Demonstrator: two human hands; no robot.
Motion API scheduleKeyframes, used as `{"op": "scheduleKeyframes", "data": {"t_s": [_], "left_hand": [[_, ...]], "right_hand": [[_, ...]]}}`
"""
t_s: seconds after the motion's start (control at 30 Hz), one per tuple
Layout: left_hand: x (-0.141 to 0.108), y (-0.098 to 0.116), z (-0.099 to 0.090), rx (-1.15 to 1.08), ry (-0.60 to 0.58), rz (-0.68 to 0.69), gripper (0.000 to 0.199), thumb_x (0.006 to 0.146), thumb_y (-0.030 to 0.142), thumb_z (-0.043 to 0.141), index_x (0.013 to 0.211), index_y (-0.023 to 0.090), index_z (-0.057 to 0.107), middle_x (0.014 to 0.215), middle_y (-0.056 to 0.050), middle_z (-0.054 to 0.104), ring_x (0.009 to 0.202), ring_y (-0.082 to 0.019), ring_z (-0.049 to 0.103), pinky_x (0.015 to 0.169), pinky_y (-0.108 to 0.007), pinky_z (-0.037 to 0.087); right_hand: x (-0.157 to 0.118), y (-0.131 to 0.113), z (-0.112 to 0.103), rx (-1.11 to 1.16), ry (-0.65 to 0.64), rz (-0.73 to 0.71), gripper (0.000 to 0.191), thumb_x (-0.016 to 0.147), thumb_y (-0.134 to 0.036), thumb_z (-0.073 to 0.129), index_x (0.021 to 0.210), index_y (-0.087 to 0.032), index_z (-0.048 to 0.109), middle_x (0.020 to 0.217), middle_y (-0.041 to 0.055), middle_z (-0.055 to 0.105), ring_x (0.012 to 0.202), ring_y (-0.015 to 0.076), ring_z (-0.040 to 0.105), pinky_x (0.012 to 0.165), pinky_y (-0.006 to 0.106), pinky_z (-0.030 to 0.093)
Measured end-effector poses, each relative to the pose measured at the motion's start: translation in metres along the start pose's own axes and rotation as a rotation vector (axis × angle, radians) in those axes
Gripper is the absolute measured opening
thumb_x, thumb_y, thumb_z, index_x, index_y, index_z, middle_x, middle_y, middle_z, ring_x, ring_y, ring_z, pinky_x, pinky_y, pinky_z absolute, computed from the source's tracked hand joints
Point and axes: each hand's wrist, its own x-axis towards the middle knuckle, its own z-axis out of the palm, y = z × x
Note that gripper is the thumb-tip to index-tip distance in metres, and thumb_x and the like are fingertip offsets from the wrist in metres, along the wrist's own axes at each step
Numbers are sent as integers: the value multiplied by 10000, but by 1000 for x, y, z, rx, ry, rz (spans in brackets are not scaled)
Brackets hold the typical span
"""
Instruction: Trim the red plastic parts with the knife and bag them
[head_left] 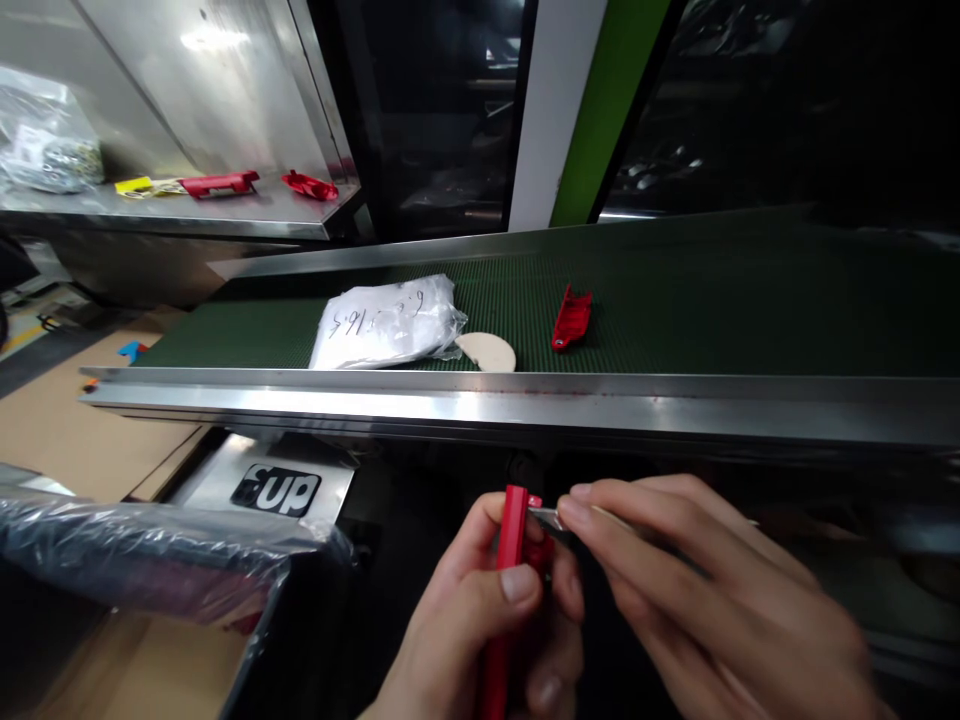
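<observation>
In front of the conveyor, my left hand [480, 610] is closed around a long red plastic part [513, 530], held nearly upright with the thumb pressed on its face. My right hand [697, 580] pinches a thin metal blade [546, 516]; its handle is mostly hidden by the fingers. The blade's tip touches, or lies very close to, the right side of the part near its upper end. On the green belt beyond my hands lies another red plastic part [573, 318]. A pale round disc [489, 352] sits to its left, beside a plastic bag with handwriting [390, 322].
The conveyor's metal rail [420, 398] runs across in front of me. On a steel shelf [285, 228] at upper left are red parts [219, 184] and a clear bag [52, 150]. A plastic-lined box [150, 560] stands at lower left, below a cardboard surface [67, 420].
</observation>
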Motion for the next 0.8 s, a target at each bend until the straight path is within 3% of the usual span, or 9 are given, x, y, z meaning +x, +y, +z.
{"op": "scheduleKeyframes", "data": {"t_s": [0.33,0.5,0.63,0.8], "left_hand": [[-5,-3,1,-63,-16,0,147,915,294,544,1031,218,498,923,-11,580,534,-13,489,492,-123,396],[-4,-1,-1,-73,-91,-11,192,893,322,583,1017,203,497,881,-17,589,525,-17,500,498,-121,392],[-5,-1,1,-141,-43,-40,124,935,292,508,1022,214,467,914,-15,570,528,-16,507,482,-108,380],[-7,-2,2,-109,-39,-41,200,907,327,564,1028,194,477,897,-14,587,540,-18,513,508,-126,387]], "right_hand": [[-1,3,3,-18,3,-8,336,862,-27,526,1141,-138,676,1040,104,678,945,179,632,753,294,540],[-5,7,1,-22,22,-3,377,846,-3,541,1186,-127,647,1091,115,658,997,187,622,798,308,539],[-5,3,-2,-27,0,-15,386,837,-15,543,1177,-156,659,1081,98,674,989,185,637,789,294,550],[-3,0,0,-28,8,-16,329,856,-36,537,1125,-156,683,1037,101,690,943,180,645,739,288,559]]}}
